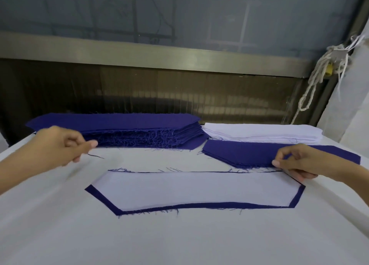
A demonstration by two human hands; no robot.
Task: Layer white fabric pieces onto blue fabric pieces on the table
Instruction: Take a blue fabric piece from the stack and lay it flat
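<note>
White piece point(191, 189) laid on blue piece point(199, 206), tabletop point(179, 240), nearside of blue stack point(119, 129).
Right hand point(305, 161) grip pinches its far-right corner; left hand point(60, 145) curled beside the stack, contents indiscernible.

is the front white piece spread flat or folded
Flat: the white piece lies spread on the blue piece, blue border showing.
</note>
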